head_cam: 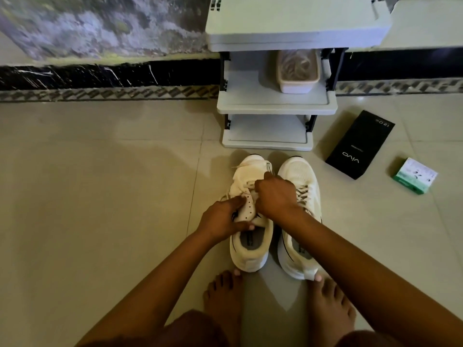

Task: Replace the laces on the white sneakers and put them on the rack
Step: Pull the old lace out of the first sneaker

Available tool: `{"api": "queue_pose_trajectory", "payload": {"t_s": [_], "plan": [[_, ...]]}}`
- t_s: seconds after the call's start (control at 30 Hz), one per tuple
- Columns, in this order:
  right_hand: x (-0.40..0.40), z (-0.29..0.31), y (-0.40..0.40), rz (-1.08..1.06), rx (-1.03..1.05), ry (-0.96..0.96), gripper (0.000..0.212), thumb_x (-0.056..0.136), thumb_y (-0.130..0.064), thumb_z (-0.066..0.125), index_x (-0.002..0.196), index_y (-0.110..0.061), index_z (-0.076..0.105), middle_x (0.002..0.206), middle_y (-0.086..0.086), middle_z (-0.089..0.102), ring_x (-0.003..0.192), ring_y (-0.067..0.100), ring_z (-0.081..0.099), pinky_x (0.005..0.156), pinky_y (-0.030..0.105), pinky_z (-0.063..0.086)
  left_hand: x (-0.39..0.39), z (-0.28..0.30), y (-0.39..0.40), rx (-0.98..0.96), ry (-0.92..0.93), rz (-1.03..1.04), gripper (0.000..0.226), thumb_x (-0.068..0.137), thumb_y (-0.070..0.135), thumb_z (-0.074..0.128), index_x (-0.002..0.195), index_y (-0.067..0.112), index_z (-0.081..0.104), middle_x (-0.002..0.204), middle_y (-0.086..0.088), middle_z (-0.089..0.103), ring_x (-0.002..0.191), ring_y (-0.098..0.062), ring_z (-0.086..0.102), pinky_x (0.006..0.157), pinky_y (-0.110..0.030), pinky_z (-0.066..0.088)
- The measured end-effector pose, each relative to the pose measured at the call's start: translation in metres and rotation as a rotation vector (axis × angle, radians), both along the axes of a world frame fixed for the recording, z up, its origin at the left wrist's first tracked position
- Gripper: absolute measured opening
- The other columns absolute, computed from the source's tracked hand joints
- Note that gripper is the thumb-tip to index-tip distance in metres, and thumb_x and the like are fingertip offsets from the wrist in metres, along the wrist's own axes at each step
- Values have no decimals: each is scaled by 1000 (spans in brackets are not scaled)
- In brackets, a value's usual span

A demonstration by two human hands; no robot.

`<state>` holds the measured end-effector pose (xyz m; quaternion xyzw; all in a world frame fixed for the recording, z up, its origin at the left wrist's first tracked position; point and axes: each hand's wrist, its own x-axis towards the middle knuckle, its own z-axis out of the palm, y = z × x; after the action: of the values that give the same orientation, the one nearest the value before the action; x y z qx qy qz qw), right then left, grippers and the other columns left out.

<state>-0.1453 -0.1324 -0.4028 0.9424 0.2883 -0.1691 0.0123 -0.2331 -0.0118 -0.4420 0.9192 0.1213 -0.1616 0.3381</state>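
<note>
- working on the left white mesh sneaker (250, 236), which sits on the beige tiled floor (100, 196) just in front of the grey plastic shoe rack (270, 106), toes toward it; right white mesh sneaker (300, 221) stands beside it, nearly touching, laces criss-crossed thru the eyelets.
- left hand (223, 221) pinches the perforated white eyelet flap (246, 209) of the left sneaker, thumb at the collar edge, fingers curled over the flap, so that grip is holding the upper.
- right hand (274, 194) is curled over the tongue area w/ fingertips down among the flat white lace (250, 185); looks like it pinches the lace, but the contact is hidden under the knuckles.
- handling, as a guess: sneaker is light, upper soft & floppy, folds under the thumb, so it needs the steadying hold near the eyelets; sole is stiffer, better spot for carrying to the rack, or hook fingers in the heel collar.
- lace is thin, limp, likely to twist; take it near the tip for threading.
- bare toes touch both heels, prob bracing them vs sliding on the smooth tile.
- rack's lower shelves have free room; middle one holds a clear plastic tub (298, 71).
</note>
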Motion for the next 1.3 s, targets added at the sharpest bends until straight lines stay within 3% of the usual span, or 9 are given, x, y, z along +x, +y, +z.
{"api": "queue_pose_trajectory", "payload": {"t_s": [0.07, 0.2, 0.47, 0.6, 0.7, 0.8, 0.87, 1.13, 1.3], "plan": [[1, 1, 2, 28, 8, -74, 25, 84, -18, 60, 108, -13, 65, 115, 7, 57, 105, 25, 56, 71, 29, 37, 0, 0, -1, 15, 7, -6, 81, 72, 48, 75, 141, 23, 41, 138, 0, 53, 123, -17, 51, 93, -24, 40], [5, 8, 8, 36, 118, -101, 20, 84, -27, 61, 99, -15, 68, 107, 6, 63, 109, 25, 52, 88, 32, 38, 2, -2, -1, 46, 2, -20, 76, 72, 50, 74, 138, 27, 44, 130, 2, 59, 115, -17, 56, 83, -22, 40], [7, 62, 0, -350, 908, 658, 7, 83, -14, 69, 82, -7, 71, 93, 10, 70, 92, 20, 65, 83, 31, 51, 1, -2, 3, 22, 6, 1, 78, 70, 50, 75, 136, 23, 47, 133, 0, 57, 118, -17, 54, 90, -27, 43], [15, 105, 31, -101, 1149, 519, 23, 85, -22, 68, 69, -6, 64, 64, 6, 59, 59, 10, 54, 63, 15, 44, 3, -2, 1, 21, 28, -8, 82, 70, 53, 74, 140, 22, 43, 138, 1, 52, 123, -16, 51, 96, -28, 41], [31, 102, 40, -106, 983, 289, 13, 87, -25, 65, 85, -12, 67, 75, -2, 61, 72, 9, 57, 76, 32, 50, 0, 1, 1, 8, 38, -1, 82, 70, 52, 74, 140, 22, 43, 137, 0, 53, 123, -17, 52, 97, -30, 43], [30, 58, 12, -189, 569, 314, 52, 88, -27, 63, 136, -15, 45, 120, 5, 60, 109, 21, 57, 89, 36, 48, 1, 1, 2, 6, 28, -6, 79, 70, 51, 75, 138, 20, 46, 133, -2, 57, 119, -18, 55, 93, -28, 44], [22, 29, -7, -142, 336, 383, 69, 86, -31, 65, 144, -15, 31, 135, 8, 50, 120, 24, 51, 94, 35, 45, 2, 1, 1, 18, 21, -15, 76, 71, 50, 75, 136, 21, 47, 130, -3, 59, 116, -19, 56, 90, -27, 44], [16, -4, -7, 36, 57, 122, 50, 87, -45, 54, 130, -20, 49, 128, 8, 47, 113, 26, 52, 82, 33, 42, 7, 3, 8, 10, 76, -24, 79, 73, 45, 76, 141, 22, 42, 139, -2, 51, 126, -20, 48, 100, -30, 41], [21, -4, 5, 138, 27, -87, 27, 89, -31, 52, 109, -15, 63, 112, 7, 60, 102, 24, 56, 71, 28, 36, 9, 4, 11, -15, 88, -28, 80, 71, 47, 76, 140, 24, 42, 140, 0, 50, 127, -18, 47, 101, -31, 40]]}}
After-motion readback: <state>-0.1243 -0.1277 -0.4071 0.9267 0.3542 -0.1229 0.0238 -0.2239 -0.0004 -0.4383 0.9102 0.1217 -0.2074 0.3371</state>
